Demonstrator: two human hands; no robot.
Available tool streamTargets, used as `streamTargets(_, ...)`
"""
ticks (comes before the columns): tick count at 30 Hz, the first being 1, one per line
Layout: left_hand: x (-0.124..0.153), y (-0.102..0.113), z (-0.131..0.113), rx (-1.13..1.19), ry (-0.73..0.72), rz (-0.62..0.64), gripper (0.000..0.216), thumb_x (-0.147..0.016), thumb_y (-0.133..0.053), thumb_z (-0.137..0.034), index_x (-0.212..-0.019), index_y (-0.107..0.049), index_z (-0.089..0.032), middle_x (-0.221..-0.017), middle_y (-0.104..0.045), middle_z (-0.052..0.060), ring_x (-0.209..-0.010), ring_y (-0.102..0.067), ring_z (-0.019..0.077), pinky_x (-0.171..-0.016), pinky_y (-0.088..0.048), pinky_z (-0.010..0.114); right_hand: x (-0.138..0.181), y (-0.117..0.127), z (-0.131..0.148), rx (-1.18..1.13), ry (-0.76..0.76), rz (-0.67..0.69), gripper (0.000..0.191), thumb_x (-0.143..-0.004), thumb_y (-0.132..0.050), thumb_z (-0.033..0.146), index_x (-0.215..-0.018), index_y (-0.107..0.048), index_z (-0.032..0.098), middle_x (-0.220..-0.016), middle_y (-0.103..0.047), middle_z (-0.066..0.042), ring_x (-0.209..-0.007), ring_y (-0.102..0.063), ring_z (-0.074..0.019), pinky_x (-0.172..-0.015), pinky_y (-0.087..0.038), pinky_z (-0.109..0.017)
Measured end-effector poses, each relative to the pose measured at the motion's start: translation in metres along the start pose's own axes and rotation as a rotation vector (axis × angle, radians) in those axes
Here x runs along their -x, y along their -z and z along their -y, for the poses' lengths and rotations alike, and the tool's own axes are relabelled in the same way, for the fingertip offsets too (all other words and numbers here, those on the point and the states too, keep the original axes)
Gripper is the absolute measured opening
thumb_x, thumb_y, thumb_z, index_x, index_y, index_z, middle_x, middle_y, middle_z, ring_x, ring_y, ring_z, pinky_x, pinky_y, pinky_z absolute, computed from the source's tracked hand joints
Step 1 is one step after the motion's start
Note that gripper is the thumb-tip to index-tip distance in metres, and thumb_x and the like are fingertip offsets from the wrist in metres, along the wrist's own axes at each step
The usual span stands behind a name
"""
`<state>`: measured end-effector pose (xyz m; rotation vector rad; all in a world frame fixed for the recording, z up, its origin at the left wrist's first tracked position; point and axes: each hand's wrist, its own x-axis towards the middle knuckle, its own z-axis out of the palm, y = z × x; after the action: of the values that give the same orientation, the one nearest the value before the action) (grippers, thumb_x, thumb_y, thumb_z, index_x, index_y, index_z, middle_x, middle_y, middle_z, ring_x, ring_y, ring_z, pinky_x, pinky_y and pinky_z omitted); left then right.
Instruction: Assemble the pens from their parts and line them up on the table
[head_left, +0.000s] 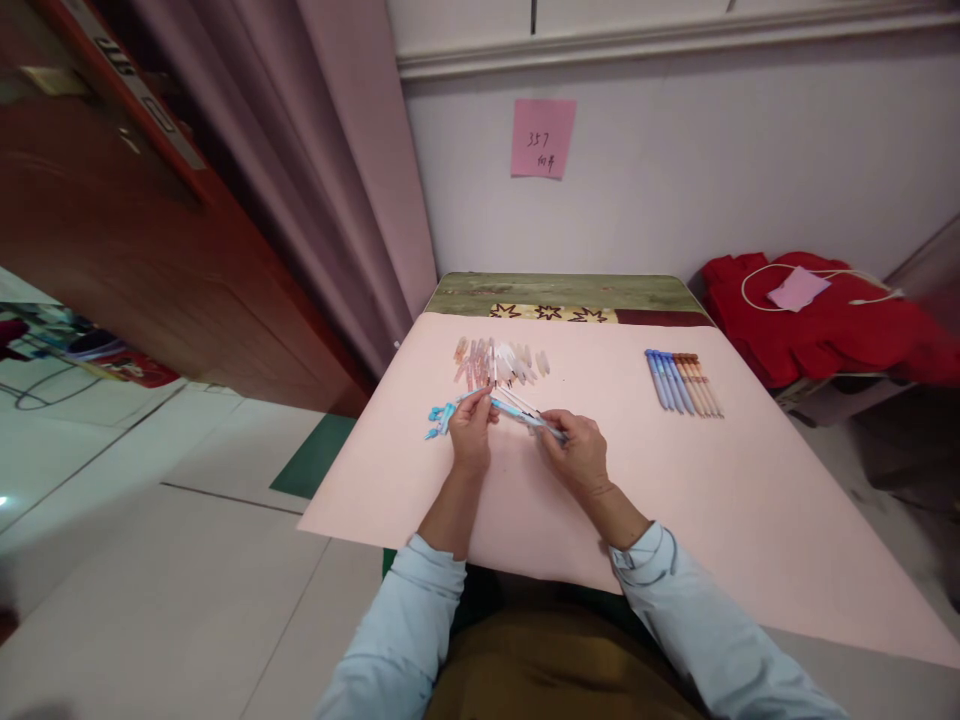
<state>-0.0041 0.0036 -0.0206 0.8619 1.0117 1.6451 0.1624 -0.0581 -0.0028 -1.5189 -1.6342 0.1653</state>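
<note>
Head view: a slim, light-blue plastic pen (513, 408) spans both hands at frame centre, neither nearer, its long axis sloping down rightward. The left hand (471, 432) pinches its upper-left end; the right hand's (581, 452) fingers curl around its lower-right end.

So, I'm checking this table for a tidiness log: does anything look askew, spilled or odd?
Nothing looks plainly spilled or damaged, as far as this view shows. The light-blue pieces beside the left hand look slightly untidy: they lie jumbled, unlike the neat row of pens.
</note>
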Motion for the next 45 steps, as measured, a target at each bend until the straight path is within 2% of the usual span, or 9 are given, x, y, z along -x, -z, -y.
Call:
streamTargets(4, 0.002, -0.003, -0.005, 0.03, 0.012, -0.028, 0.034, -0.071, -0.076, -0.033, -0.099, -0.071, -0.015, -0.063, -0.06, -0.001, -0.057, -0.054, 0.0089, -0.056, -0.043, 0.023, 0.001, -0.002, -0.001, 0.016, 0.034, 0.0, 0.015, -0.085, -0.061, 0.037, -0.087, -0.069, 0.024, -0.08, -0.073, -0.002, -0.075, -0.064, -0.02, -0.083, -0.042, -0.035)
streamTargets(11, 0.004, -0.004, -0.009, 0.068, 0.038, -0.019, 0.037, -0.068, -0.079, -0.033, -0.097, -0.065, -0.014, -0.065, -0.06, -0.002, -0.056, -0.056, 0.009, -0.056, -0.043, 0.024, 0.001, -0.003, -0.003, 0.043, 0.072, -0.028, 0.018, -0.087, -0.061, 0.038, -0.094, -0.07, 0.023, -0.087, -0.075, -0.003, -0.082, -0.065, -0.021, -0.087, -0.04, -0.035)
streamTargets(20, 0.004, -0.004, -0.012, 0.131, 0.086, -0.01, 0.035, -0.066, -0.081, -0.032, -0.09, -0.063, -0.014, -0.065, -0.062, -0.001, -0.054, -0.055, 0.0085, -0.054, -0.043, 0.023, 0.0, 0.001, -0.001, 0.074, 0.13, 0.018, 0.013, -0.089, -0.062, 0.033, -0.09, -0.072, 0.024, -0.087, -0.074, -0.002, -0.086, -0.064, -0.0186, -0.088, -0.035, -0.034)
streamTargets(25, 0.005, -0.005, -0.015, 0.169, 0.098, -0.013, 0.031, -0.071, -0.078, -0.037, -0.086, -0.064, -0.013, -0.062, -0.06, -0.001, -0.053, -0.055, 0.0087, -0.052, -0.042, 0.023, -0.001, 0.002, -0.001, 0.094, 0.138, 0.019, 0.012, -0.088, -0.065, 0.033, -0.089, -0.073, 0.024, -0.085, -0.072, -0.001, -0.085, -0.063, -0.0174, -0.087, -0.034, -0.033)
streamTargets(36, 0.005, -0.006, -0.015, 0.128, 0.117, -0.003, 0.028, -0.071, -0.078, -0.035, -0.079, -0.062, -0.014, -0.06, -0.06, -0.001, -0.052, -0.055, 0.009, -0.052, -0.042, 0.022, 0.0, 0.001, -0.002, 0.122, 0.134, 0.02, 0.011, -0.087, -0.066, 0.032, -0.087, -0.072, 0.023, -0.083, -0.072, -0.003, -0.082, -0.062, -0.0182, -0.086, -0.035, -0.033)
streamTargets(45, 0.005, -0.006, -0.014, 0.096, 0.104, -0.017, 0.029, -0.072, -0.076, -0.037, -0.08, -0.062, -0.014, -0.06, -0.06, -0.001, -0.053, -0.055, 0.0085, -0.053, -0.044, 0.022, 0.0, 0.002, 0.001, 0.142, 0.192, 0.013, 0.011, -0.088, -0.064, 0.031, -0.085, -0.071, 0.022, -0.082, -0.073, -0.002, -0.081, -0.063, -0.0178, -0.093, -0.034, -0.035)
